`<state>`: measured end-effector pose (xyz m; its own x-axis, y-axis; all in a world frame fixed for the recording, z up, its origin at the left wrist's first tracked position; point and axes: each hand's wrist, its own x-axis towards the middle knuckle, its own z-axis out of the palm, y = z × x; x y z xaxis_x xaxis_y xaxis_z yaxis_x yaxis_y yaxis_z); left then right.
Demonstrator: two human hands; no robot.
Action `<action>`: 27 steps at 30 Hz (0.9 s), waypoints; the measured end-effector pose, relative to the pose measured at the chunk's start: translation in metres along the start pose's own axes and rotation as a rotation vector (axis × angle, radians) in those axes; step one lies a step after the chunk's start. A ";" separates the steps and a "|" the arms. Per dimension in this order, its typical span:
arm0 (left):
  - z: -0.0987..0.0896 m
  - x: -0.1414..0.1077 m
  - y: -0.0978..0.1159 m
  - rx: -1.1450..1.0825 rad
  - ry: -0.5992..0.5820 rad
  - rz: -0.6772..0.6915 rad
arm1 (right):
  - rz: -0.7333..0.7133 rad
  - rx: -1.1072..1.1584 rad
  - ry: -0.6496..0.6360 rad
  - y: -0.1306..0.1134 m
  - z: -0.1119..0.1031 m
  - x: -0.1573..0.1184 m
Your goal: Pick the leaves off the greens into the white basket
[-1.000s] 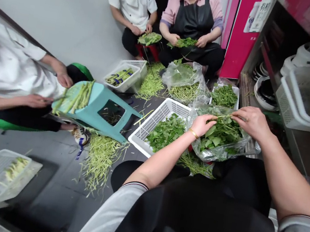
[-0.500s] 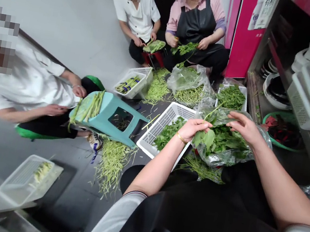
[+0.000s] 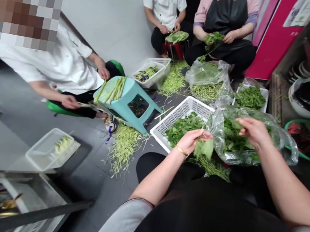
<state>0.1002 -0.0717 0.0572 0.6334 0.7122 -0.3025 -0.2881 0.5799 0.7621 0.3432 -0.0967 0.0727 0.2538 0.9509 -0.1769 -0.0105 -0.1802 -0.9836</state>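
Note:
My left hand [image 3: 191, 141], with a bracelet at the wrist, is closed on a leafy green sprig [image 3: 204, 148] just right of the white basket [image 3: 162, 130]. Green leaves [image 3: 184, 127] lie in that basket. Over the clear plastic bag [image 3: 286, 145] my right hand [image 3: 253, 130] pinches a green leaf between thumb and fingers. More leafy greens [image 3: 231, 139] fill the bag. Thin stems [image 3: 214, 168] lie in a heap below it.
At left a person in white [image 3: 72, 57] works at a teal stool [image 3: 126, 97]. Two people sit at the back. Stem piles [image 3: 125, 147] and a clear basket [image 3: 47, 151] lie on the floor. A green basin [image 3: 300, 155] stands right, beside a shelf.
The view has shifted, so most things sit farther right. My right hand's fingers, spread before, now pinch a leaf. The left person's knife hand has moved away from the stool top.

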 end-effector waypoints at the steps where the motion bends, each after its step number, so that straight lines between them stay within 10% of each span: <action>1: 0.000 0.000 -0.004 -0.044 0.025 0.014 | 0.039 -0.008 -0.051 0.002 0.010 -0.005; 7: 0.002 0.007 -0.021 -0.102 0.115 0.111 | 0.126 -0.196 -0.385 0.006 0.070 -0.027; 17: 0.006 0.010 -0.035 -0.229 0.162 0.097 | 0.033 -0.219 -0.383 0.021 0.091 -0.032; 27: 0.018 -0.013 -0.054 -0.078 0.222 0.269 | 0.029 0.153 -0.157 0.038 0.063 -0.056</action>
<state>0.1202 -0.1194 0.0299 0.3585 0.9072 -0.2203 -0.4830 0.3822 0.7878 0.2671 -0.1413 0.0426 0.0977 0.9756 -0.1964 -0.1657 -0.1786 -0.9699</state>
